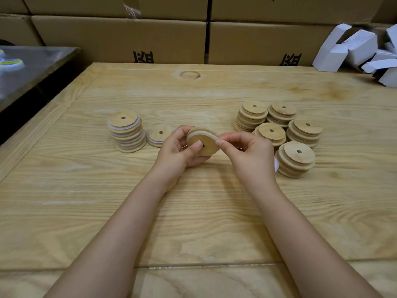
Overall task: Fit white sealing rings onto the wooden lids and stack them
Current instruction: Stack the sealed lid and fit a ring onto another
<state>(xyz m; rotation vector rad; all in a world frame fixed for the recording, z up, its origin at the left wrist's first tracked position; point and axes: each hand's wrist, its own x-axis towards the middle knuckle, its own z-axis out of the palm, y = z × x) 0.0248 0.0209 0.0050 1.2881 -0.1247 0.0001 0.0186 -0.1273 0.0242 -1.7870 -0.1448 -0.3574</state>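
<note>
Nearly on edge, the wooden lid (203, 145) faces the camera, white ring (200, 134) behind.

Plenty of bare table (193, 222) on your near side. To the left, the ringed stack (126, 131) and a single ringed lid (160, 135) sit just beside each other; to the right, five bare-lid stacks (271, 132) bunch tight. The gap between is filled by your left hand (176, 151) gripping a held lid (209, 145) and right hand (249, 155) pinching its white ring (202, 134). Cardboard boxes (120, 37) wall the far edge.
</note>
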